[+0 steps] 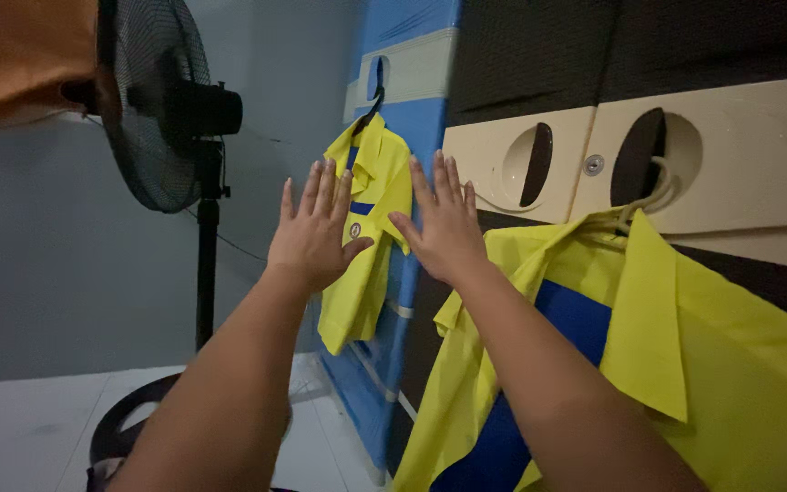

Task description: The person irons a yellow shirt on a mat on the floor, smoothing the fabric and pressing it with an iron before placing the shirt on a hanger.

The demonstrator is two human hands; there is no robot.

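Nearest: large yellow shirt (730, 364) with blue panel, hung on a pale hanger (635, 211) from the round cut-out handle of the wardrobe door (749, 164), lower right.

Mid: left hand (314, 232) and right hand (445, 228) raised side by side, palms outward, fingers spread, holding nothing.

Beyond them: small yellow shirt (366, 246) hanging from the blue cabinet (412, 109), long axis vertical, collar up. It shows between and behind the fingertips; contact cannot be told.

Left: standing fan (161, 109).
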